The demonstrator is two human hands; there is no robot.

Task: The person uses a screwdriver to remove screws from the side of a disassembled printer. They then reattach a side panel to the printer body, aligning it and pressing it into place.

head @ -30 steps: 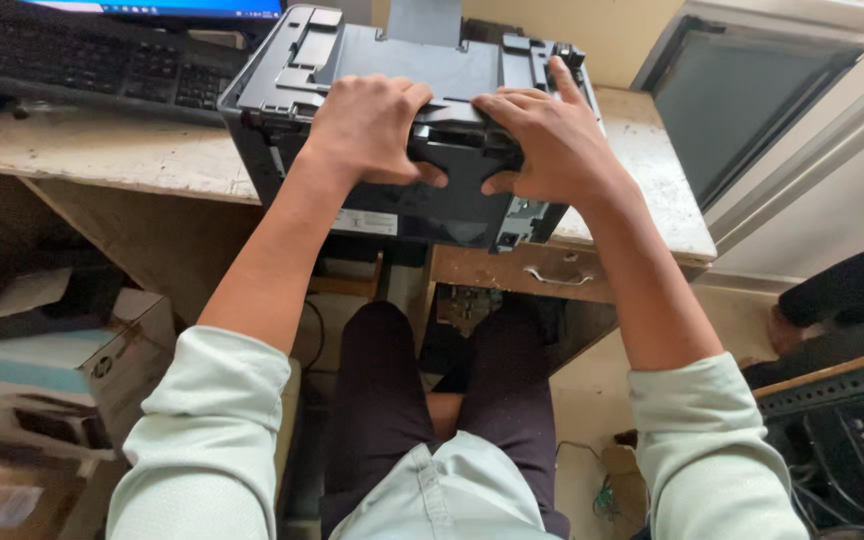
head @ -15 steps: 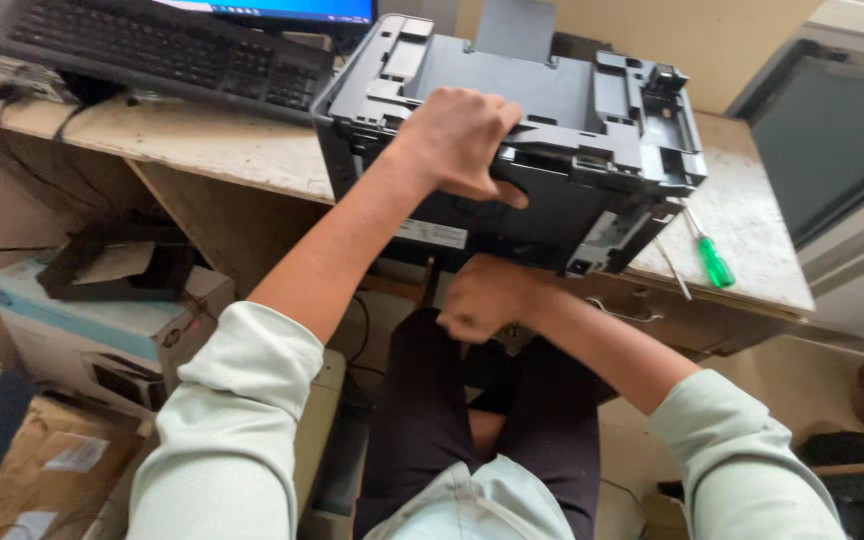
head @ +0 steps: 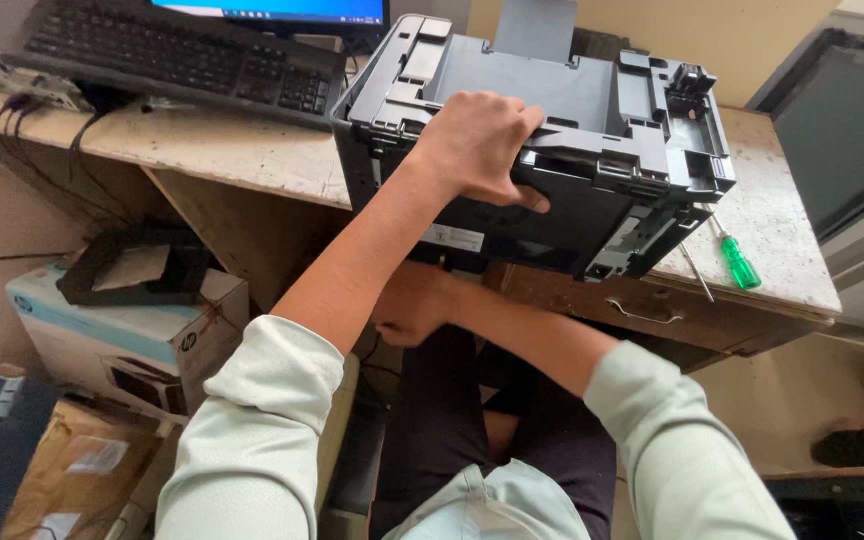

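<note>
Grey printer (head: 562, 110) sits under the left hand (head: 477, 145), its grip clamping the front edge.

Left hand (head: 477, 148) stretched forward, palm down, fingers curled in a grip; right hand (head: 410, 305) tucked low, loosely closed.

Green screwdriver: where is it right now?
Head view, right side: the green-handled screwdriver lies on the worn desk top just right of the dark grey printer, near the desk's front edge above the drawer handle.
</note>
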